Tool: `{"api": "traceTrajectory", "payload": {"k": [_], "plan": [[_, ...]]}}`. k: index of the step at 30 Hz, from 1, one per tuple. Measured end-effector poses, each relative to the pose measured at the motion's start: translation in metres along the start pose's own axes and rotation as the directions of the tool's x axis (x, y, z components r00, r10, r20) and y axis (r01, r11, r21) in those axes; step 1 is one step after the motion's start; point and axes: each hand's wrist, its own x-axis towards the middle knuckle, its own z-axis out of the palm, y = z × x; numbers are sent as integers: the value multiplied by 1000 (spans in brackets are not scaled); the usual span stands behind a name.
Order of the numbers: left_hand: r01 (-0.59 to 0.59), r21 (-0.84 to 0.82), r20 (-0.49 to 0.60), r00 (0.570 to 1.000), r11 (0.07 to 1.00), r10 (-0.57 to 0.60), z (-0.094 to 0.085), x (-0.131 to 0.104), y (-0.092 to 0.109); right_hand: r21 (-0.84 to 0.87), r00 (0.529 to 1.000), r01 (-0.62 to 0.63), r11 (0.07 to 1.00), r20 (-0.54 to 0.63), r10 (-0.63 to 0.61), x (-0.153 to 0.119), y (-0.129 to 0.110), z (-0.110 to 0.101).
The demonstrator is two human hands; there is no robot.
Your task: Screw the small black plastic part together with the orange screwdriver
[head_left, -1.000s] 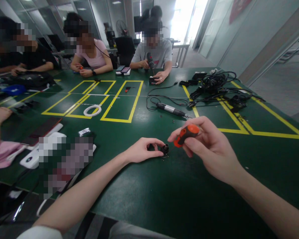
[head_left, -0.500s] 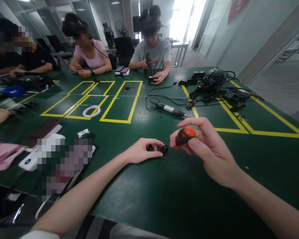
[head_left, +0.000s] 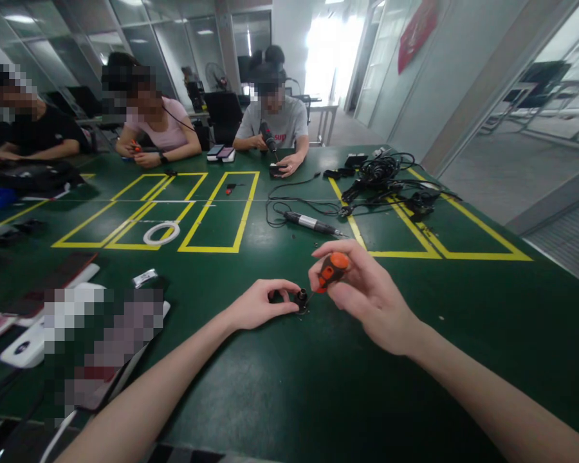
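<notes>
Between the thumb and fingers of my left hand [head_left: 265, 303] is a small black round part [head_left: 302, 297], resting on the green table [head_left: 251, 386]. Tiny bits lie beside its base. My right hand [head_left: 367, 292] grips an orange and black screwdriver [head_left: 334, 270] by its handle, just right of the part. The thin shaft points down and left toward the part; whether its tip touches the part cannot be made out.
Beyond my hands lies an electric screwdriver [head_left: 311, 223] with its cable. Black cables [head_left: 381, 173] pile up at the back right. A white ring [head_left: 161, 233] and phones [head_left: 120, 347] are on the left. A person [head_left: 275, 125] opposite holds a drill.
The view has shifted, so most things appear further left and lower. The screwdriver has turned more upright in my right hand, and its shaft now shows beside the black part.
</notes>
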Motion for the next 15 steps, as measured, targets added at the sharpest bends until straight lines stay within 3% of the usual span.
{"api": "traceTrajectory", "payload": {"k": [5,11,15], "plan": [[19,62,-27,999,998,-18,-2,0,-1,-8,997,-53,999,-58,52,5,4,7],[6,94,-15,1000,996,-4,-3,0,-5,-143,998,-58,988,-22,56,7,-1,2],[-11,91,-31,999,996,14,-3,0,-6,-121,999,-39,992,3,40,6,-3,2]]}}
